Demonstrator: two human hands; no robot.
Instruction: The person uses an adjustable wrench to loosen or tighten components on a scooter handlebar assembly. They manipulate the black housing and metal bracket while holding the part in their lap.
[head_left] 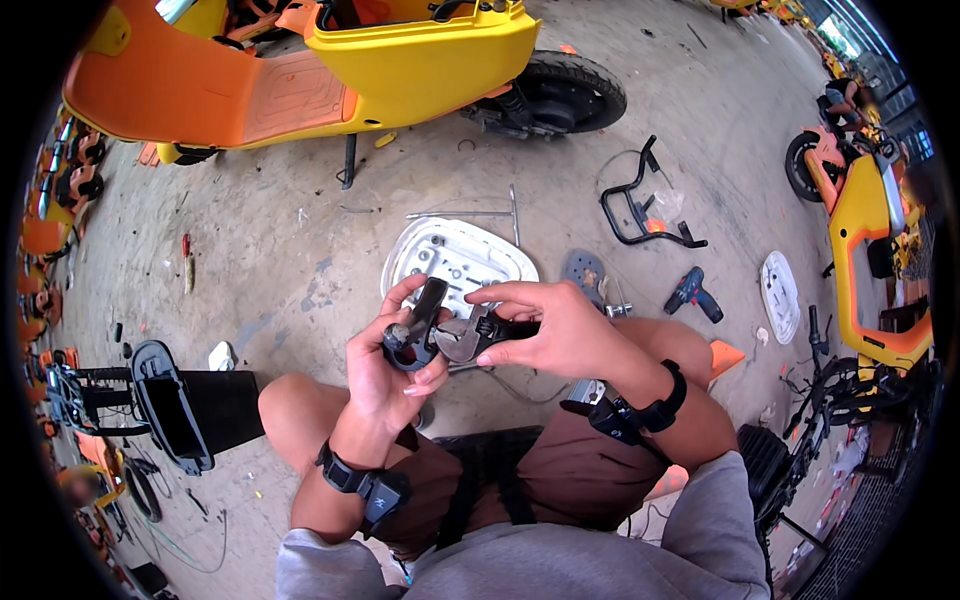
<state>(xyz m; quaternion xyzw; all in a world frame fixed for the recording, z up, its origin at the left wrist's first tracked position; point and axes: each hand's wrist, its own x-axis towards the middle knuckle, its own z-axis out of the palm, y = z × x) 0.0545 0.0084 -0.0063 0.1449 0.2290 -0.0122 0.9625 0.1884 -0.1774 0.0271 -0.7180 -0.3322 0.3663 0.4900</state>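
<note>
My left hand (385, 370) grips a small black metal part (425, 310) with a ring at its lower end, held upright over a white tray (410, 255) of nuts and small parts. My right hand (550, 325) holds a dark adjustable wrench (465, 335), its head against the black part. Beyond the hands, a metal T-handle tool (514, 215) lies on the concrete, with a grey clog (582, 268) to the right of the tray.
A yellow-orange scooter (420, 70) stands ahead, another (870, 260) at right. A black bent frame (630, 210), cordless drill (692, 292), white plastic piece (780, 295) and black housing (170, 410) lie around me. A person (845, 100) crouches at far right.
</note>
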